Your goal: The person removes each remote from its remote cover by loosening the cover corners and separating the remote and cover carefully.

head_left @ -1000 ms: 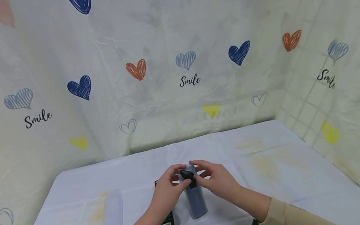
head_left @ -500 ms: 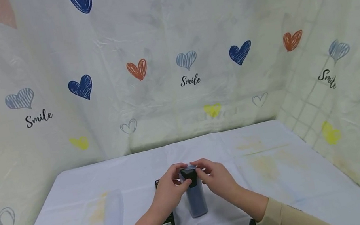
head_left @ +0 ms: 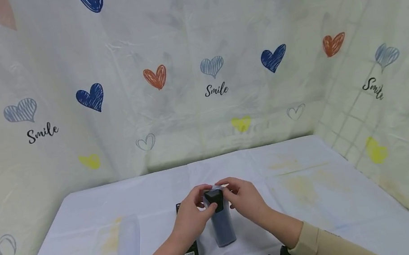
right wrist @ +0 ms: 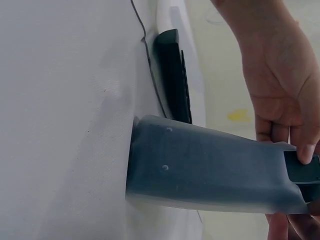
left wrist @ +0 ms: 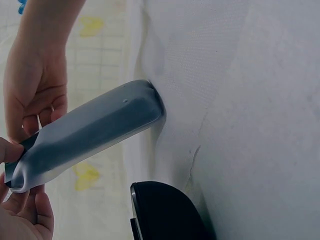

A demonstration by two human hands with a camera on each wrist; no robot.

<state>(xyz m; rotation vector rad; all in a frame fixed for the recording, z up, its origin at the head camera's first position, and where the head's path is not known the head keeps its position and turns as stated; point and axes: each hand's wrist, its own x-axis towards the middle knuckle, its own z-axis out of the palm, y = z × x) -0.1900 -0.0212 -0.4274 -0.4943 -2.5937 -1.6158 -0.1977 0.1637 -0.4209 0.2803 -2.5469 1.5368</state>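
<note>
In the head view, both hands hold a black remote control in a translucent, cloudy cover. The cover stands upright, its lower end on the table; the remote's black end shows at its top. My left hand pinches the top from the left, thumb on the front. My right hand pinches the cover's upper edge from the right. In the left wrist view, the cover encloses most of the remote. The right wrist view shows the left thumb on the remote's bare dark end.
Another black remote with a small white label lies left of the covered one, partly behind the left forearm. Farther left is a flat translucent cover. A white cloth covers the table; a heart-printed curtain hangs behind.
The right thumb has shifted slightly up and right, to the cover's edge. More of the remote's black end shows between the hands. The left hand has barely moved.
</note>
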